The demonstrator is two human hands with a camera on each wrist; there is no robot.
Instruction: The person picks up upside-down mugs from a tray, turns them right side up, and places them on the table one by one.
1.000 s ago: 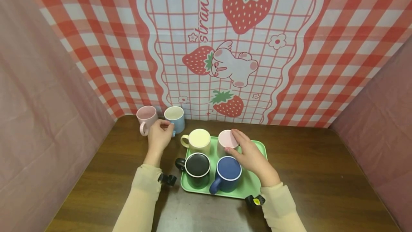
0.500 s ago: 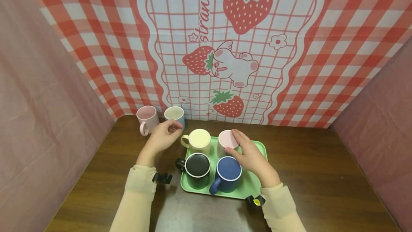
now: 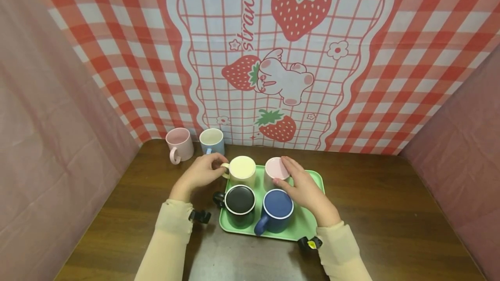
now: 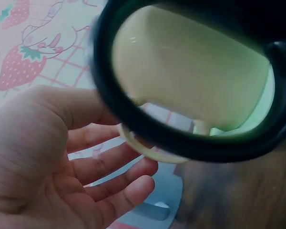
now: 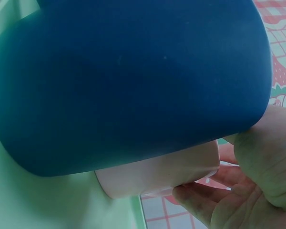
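My left hand (image 3: 201, 170) has its thumb and fingers at the handle of the pale yellow mug (image 3: 243, 169), on the back left of the green tray (image 3: 302, 224). In the left wrist view, fingertips (image 4: 145, 167) show beyond the handle's curve. My right hand (image 3: 306, 185) holds the pale pink mug (image 3: 275, 170) at the tray's back, thumb and fingers on opposite sides. A dark blue mug (image 3: 278, 205) stands in front of it, hiding the thumb tip in the right wrist view. The black mug (image 3: 240, 199) sits front left; its handle (image 4: 181, 148) crosses the left wrist view.
A light blue mug (image 3: 212, 142) stands on the wooden table (image 3: 390, 203) behind my left hand. Left of it is another pink mug (image 3: 180, 142). A red checked cloth (image 3: 156, 77) printed with strawberries hangs right behind them.
My left hand has moved right and nearer, from the light blue mug's handle to the yellow mug's handle. My right hand has stayed on the pink mug.
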